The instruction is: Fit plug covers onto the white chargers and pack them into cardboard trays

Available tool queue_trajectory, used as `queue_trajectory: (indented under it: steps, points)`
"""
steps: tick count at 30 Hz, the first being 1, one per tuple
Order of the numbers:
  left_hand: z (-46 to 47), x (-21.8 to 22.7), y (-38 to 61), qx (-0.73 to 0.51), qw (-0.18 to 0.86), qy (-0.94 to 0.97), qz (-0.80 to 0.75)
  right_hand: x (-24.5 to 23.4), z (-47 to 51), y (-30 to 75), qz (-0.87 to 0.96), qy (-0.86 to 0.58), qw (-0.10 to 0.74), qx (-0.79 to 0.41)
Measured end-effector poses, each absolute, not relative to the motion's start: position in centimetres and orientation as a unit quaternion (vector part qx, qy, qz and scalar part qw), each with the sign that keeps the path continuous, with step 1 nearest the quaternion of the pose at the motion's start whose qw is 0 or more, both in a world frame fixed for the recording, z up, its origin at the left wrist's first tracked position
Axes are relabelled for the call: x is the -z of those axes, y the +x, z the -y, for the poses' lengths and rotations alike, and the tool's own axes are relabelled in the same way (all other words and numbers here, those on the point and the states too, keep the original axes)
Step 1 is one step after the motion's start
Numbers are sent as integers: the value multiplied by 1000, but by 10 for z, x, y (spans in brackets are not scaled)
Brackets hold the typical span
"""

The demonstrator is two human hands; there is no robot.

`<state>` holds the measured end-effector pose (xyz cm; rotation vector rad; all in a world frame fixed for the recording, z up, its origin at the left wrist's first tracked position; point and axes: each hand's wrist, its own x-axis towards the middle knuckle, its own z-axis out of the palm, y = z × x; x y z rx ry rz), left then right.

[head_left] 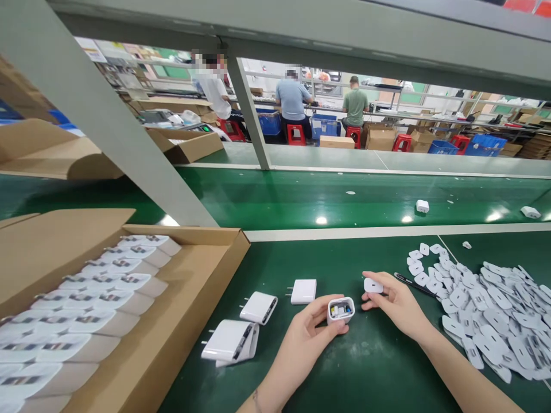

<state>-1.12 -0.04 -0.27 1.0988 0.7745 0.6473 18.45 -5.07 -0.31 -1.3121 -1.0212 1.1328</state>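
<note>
My left hand (307, 335) grips a white charger housing (341, 319), its open end facing me with coloured electronic parts showing inside. Just to the right, my right hand (394, 301) pinches a small white end cap (372, 285) with a slot in it. A gap separates the cap from the housing. Left of my left hand lie several white plug chargers: one by itself (303, 291), another tilted (259, 308), and a pair (230, 341) overlapping. A large heap of loose white caps (495, 315) spreads beside my right forearm, with a black pen (415, 284) at its near-left edge.
A cardboard box (206, 287) with rows of white chargers stands at the left. Beyond the white strip runs a green conveyor belt (297, 198) carrying a few white pieces. A slanted grey frame post (142, 126) crosses the left side. Several people sit on red stools in the background.
</note>
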Motion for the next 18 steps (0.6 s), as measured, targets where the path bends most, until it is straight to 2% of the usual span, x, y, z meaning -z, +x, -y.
queue_trajectory:
  steps: [3, 6, 10, 18]
  points:
    - [1, -2, -10, -292, 727, 514, -349, -1, 56, 179, 480, -573, 510, -425]
    - [4, -6, -9, -291, 707, 543, -348, -9, 63, 171, 586, -570, 449, -361]
    - [11, -8, -9, -279, 695, 567, -342, -14, 68, 163, 659, -517, 402, -370]
    - [10, -14, -10, -298, 721, 546, -303, -13, 70, 160, 686, -506, 385, -354]
